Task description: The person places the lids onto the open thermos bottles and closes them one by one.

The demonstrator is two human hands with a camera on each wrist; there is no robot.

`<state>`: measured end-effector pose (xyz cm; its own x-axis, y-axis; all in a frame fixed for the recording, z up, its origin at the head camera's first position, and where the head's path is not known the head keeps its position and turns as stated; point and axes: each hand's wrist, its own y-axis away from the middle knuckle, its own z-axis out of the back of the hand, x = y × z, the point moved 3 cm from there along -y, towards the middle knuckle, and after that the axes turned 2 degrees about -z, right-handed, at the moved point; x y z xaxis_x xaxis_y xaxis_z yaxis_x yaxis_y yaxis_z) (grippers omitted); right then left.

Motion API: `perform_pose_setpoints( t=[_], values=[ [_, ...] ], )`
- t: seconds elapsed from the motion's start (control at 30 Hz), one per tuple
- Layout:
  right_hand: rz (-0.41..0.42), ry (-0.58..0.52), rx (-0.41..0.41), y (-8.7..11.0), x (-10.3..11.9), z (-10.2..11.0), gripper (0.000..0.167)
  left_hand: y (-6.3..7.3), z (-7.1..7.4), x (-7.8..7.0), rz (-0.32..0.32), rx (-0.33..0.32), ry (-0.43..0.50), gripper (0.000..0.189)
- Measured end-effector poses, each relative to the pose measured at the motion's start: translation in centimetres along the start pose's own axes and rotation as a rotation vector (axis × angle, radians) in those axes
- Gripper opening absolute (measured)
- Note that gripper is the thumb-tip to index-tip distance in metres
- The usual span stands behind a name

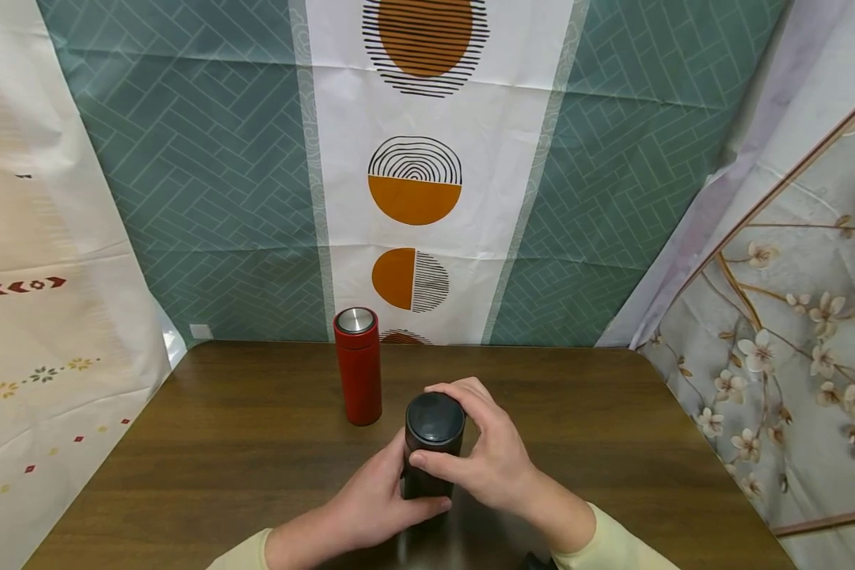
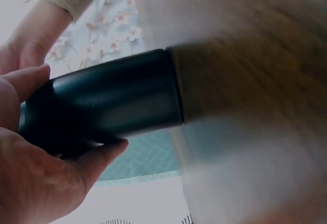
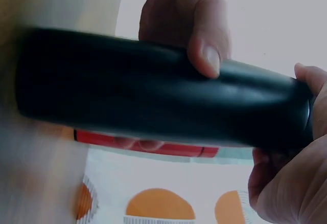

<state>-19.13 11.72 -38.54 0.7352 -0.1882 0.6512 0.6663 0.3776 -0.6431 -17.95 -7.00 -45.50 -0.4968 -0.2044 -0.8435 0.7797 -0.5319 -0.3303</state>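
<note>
A black vacuum flask (image 1: 435, 418) stands upright near the front middle of the table, its base at the wood surface. My left hand (image 1: 378, 503) grips its body from the left, thumb across the near side. Around the round top my right hand (image 1: 490, 455) curls, with the thumb in front and the fingers behind. In the left wrist view the lower part of the flask (image 2: 122, 93) shows bare below the left hand (image 2: 41, 173). The right wrist view shows the right hand (image 3: 296, 183) at the top end and the left thumb on the side.
A red flask (image 1: 359, 372) with a silver-topped lid stands behind and left of the black one. The brown wooden table (image 1: 242, 427) ends at a patterned cloth (image 1: 221, 158) hanging at the back. Further cloths hang at the left and right sides.
</note>
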Motion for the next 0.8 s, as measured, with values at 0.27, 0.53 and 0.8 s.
perform_pose_setpoints(
  t=[0.27,0.53,0.8],
  values=[
    [-0.057,-0.138,0.154,-0.1,-0.2,0.2,0.074,0.0,0.6,-0.1,0.042,0.117,0.08,0.087],
    [0.01,-0.39,0.364,-0.4,-1.1,0.5,0.074,0.1,1.3,0.1,0.049,0.222,0.088,0.085],
    [0.083,-0.455,0.443,-0.6,-1.2,0.5,0.075,0.2,1.6,0.4,0.043,0.326,0.138,0.084]
  ],
)
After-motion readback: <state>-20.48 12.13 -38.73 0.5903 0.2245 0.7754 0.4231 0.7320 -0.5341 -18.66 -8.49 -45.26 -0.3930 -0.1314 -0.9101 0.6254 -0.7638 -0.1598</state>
